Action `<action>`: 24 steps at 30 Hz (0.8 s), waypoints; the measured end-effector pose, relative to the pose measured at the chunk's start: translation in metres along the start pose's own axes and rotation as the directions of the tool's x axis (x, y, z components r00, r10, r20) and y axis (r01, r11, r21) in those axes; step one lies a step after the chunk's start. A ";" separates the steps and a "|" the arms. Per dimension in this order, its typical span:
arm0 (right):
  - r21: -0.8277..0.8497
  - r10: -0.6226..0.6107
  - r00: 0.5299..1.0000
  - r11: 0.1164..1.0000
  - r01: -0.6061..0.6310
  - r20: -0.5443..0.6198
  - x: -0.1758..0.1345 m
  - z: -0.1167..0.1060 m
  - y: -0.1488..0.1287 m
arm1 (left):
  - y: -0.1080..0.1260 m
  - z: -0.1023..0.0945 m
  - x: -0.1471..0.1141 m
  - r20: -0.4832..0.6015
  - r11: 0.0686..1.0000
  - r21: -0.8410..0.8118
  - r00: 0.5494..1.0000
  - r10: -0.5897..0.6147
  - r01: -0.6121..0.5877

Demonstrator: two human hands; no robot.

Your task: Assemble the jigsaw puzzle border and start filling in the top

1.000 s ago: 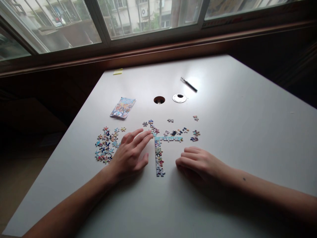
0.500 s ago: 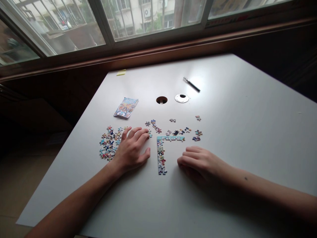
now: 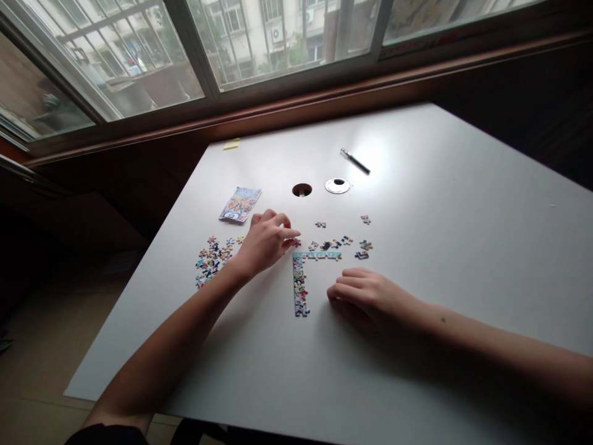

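Where left hand (image 3: 265, 244) has fingers (image 3: 290, 233) bent over jigsaw piece (image 3: 297, 243), just beyond corner of L-shaped puzzle border (image 3: 299, 278) on worktop (image 3: 417, 216), cannot tell if pinching. Right hand (image 3: 365, 293) curled, grip hidden. Piece probably light, stiff card; pinch by opposite edges, sparing fragile tabs.

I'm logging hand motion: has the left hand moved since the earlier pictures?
Yes: the left hand has moved forward and to the right, closer to the round hole.
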State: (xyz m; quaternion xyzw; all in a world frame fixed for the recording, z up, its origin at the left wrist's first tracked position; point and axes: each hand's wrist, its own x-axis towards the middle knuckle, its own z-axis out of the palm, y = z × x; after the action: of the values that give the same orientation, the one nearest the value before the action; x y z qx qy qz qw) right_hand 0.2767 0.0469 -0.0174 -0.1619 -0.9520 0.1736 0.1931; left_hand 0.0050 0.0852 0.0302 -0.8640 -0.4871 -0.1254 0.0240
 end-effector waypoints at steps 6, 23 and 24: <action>-0.013 -0.012 1.000 1.000 0.012 -0.009 -0.002 0.002 0.002 | -0.003 0.005 0.007 0.036 0.994 -0.109 0.999 0.001 0.003; 0.004 -0.004 1.000 1.000 0.004 -0.007 0.001 -0.001 -0.001 | 0.015 -0.024 -0.060 0.298 0.178 -0.898 0.854 -0.426 0.402; 0.005 -0.004 1.000 1.000 0.004 -0.007 0.000 -0.001 -0.001 | 0.013 -0.023 -0.060 0.283 0.228 -0.886 0.861 -0.422 0.403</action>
State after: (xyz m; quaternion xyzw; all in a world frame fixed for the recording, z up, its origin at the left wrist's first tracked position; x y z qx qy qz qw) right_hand 0.2764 0.0465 -0.0163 -0.1603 -0.9513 0.1749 0.1970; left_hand -0.0177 0.0243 0.0390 -0.5610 -0.5383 -0.3862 -0.4963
